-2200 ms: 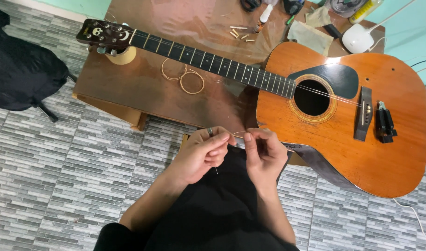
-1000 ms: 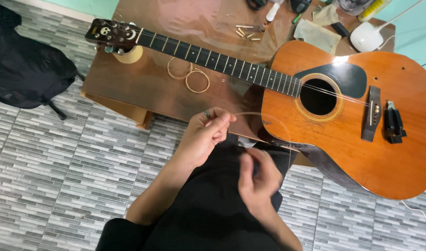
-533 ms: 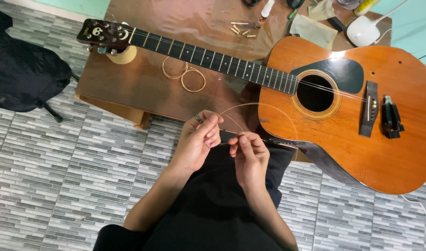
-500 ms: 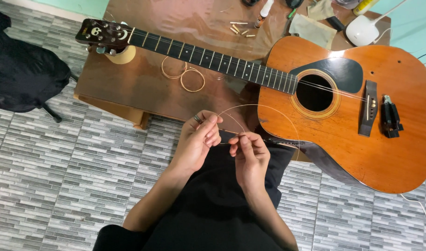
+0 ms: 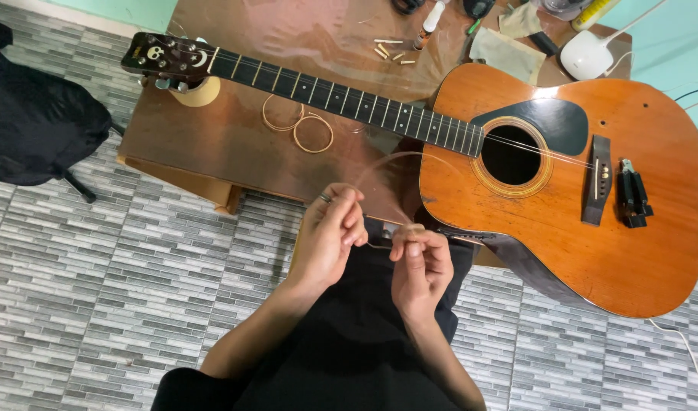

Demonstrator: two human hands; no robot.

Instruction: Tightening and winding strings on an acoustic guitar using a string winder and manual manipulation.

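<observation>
Far left: black bag [image 5: 36,137] on grey tiled floor [image 5: 97,289], beside brown low table [image 5: 212,144]. On table: guitar headstock [image 5: 166,59] with small pale marks, resting on a round tan roll [image 5: 200,91]; two coiled strings [image 5: 297,125] just below the black neck [image 5: 341,99]. Centre bottom: left hand [image 5: 330,240] narrow, fingertips pinched on a thin wire guitar string [image 5: 398,164]; small ring-like end showing at the fingertips. Right hand [image 5: 419,266] just beside it, nearly touching, fingers curled shut on the same string. String arcing up from both hands in a loop over table edge and lower neck, near the guitar's upper bout. Orange acoustic guitar [image 5: 577,221] lying flat across table, body overhanging to the right; black pickguard beside sound hole [image 5: 510,156], dark bridge [image 5: 596,190], black clip-shaped tool [image 5: 633,196] on the top. Top edge: small bridge pins [image 5: 391,52], olive cloth [image 5: 505,55], white rounded device [image 5: 585,55] with cable, yellow tube-shaped package [image 5: 589,11] at the corner, label unreadable.
</observation>
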